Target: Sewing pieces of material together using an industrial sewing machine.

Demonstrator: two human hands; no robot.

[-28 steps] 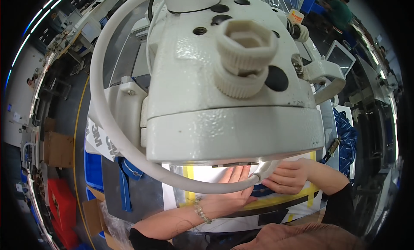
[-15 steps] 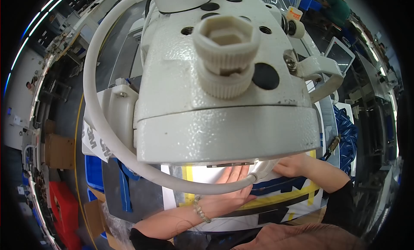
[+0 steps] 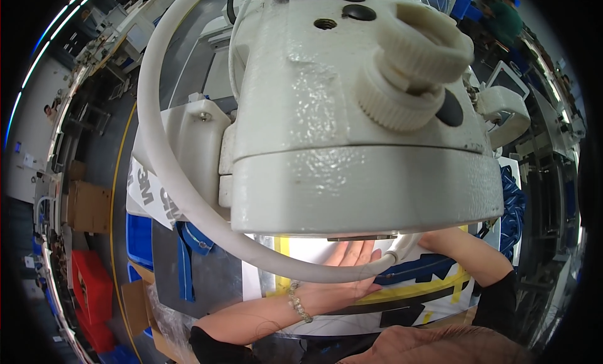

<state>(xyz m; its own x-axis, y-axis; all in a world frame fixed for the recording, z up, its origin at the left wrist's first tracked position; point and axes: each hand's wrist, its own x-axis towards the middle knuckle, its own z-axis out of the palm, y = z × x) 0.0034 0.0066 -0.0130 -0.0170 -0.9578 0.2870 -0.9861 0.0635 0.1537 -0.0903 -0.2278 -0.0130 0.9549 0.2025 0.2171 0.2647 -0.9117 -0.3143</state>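
My left hand (image 3: 344,290), with a bead bracelet at the wrist, lies flat with fingers stretched out on the lit white work surface (image 3: 251,279), under a looping white tube (image 3: 292,270). My right hand (image 3: 449,244) reaches in under the right side of the white sewing machine head (image 3: 326,182); its fingertips are hidden. Between and beside the hands lies a dark blue zippered strip (image 3: 411,268), with yellow tape (image 3: 458,288) around it on the surface.
Blue straps (image 3: 188,263) hang at left of the work surface, a blue pile (image 3: 512,207) lies at right. Blue bins (image 3: 138,241), red bins (image 3: 88,282) and cardboard boxes (image 3: 88,207) stand left. A co-worker (image 3: 502,18) in green is at the far top right.
My right hand has moved forward, further under the machine head, exposing more of the blue strip. My left hand stays nearly in place. The whole view of the machine has shifted.
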